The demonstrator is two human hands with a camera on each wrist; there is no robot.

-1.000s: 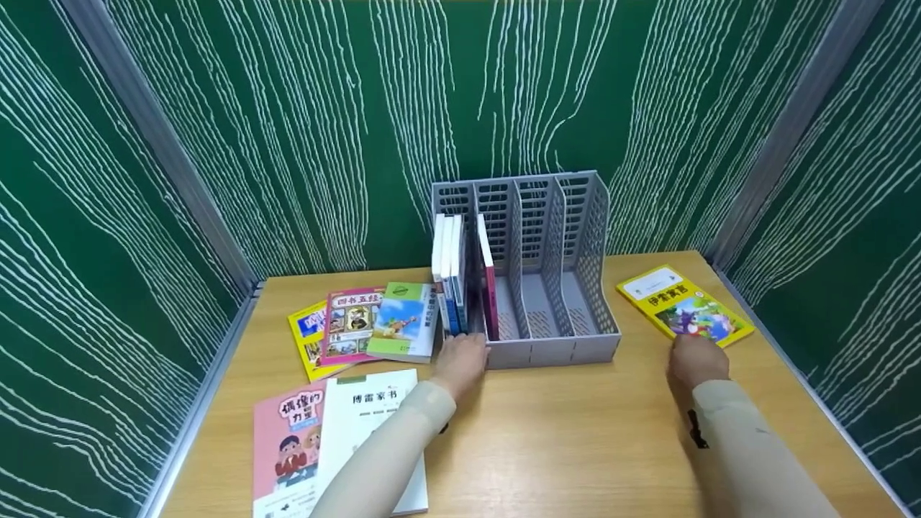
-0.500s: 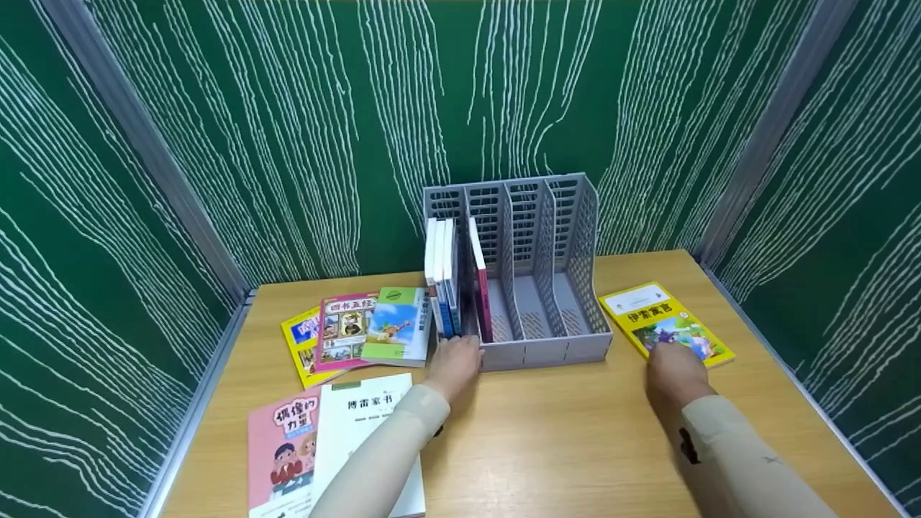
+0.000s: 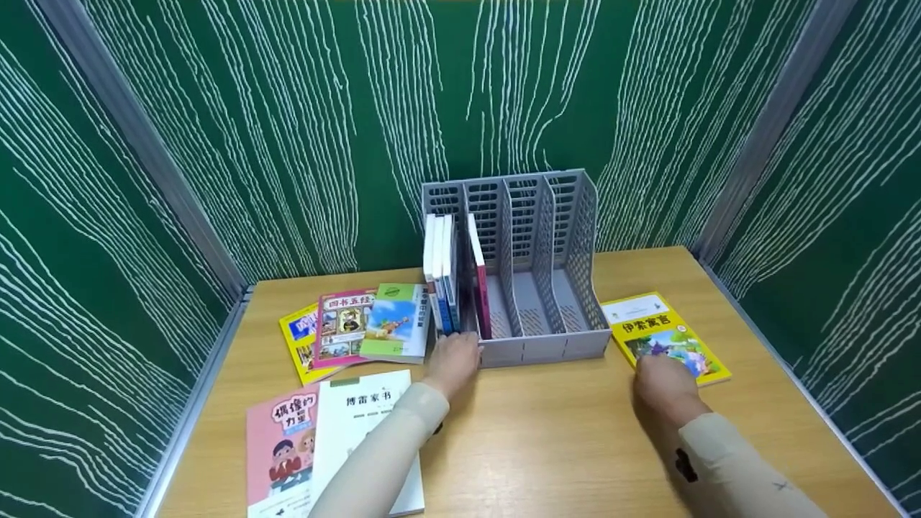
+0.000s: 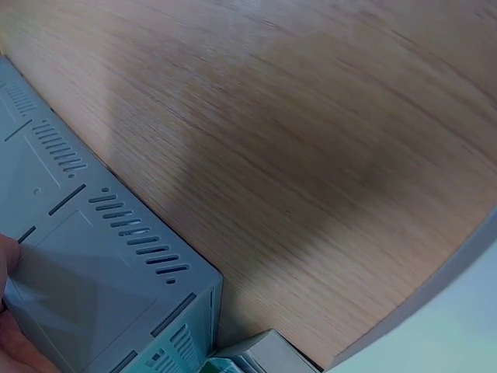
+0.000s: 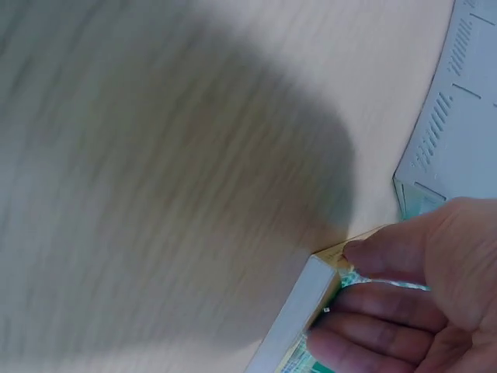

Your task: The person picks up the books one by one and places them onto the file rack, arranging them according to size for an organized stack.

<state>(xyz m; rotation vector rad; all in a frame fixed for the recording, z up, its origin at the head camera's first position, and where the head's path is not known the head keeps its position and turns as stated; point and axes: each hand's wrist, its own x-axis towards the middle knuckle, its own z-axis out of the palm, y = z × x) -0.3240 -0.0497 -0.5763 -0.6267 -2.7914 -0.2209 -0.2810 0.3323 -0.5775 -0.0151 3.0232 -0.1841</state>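
My left hand [image 3: 453,363] grips the low front rim of the grey file rack [image 3: 543,349], at its left compartment. In the left wrist view, the thumb [image 4: 8,252] lies against the rack's front wall. To the rack's right, my right hand [image 3: 665,381] is at the near left corner of a yellow picture-cover book [image 3: 647,325] lying flat on the table. The right wrist view shows its thumb [image 5: 380,252] on the book's edge and curled fingers over the cover. White-edged books [image 3: 440,252] stand in the rack's left compartment; a red-spined one [image 3: 480,288] leans in the second.
Left of the rack lie overlapping books: yellow, a pink comic-style one [image 3: 342,331] and a green-and-blue one [image 3: 394,324]. Nearer, a white book [image 3: 360,424] overlaps a pink one [image 3: 280,446], partly behind the left sleeve. Green line-patterned panels [image 3: 302,144] wall the wooden table [image 3: 540,446].
My right hand has drawn the yellow book nearer and leftward, turning it slightly; its corner now sits close to the rack. My left hand stays at the rack's front rim. The view shifted slightly.
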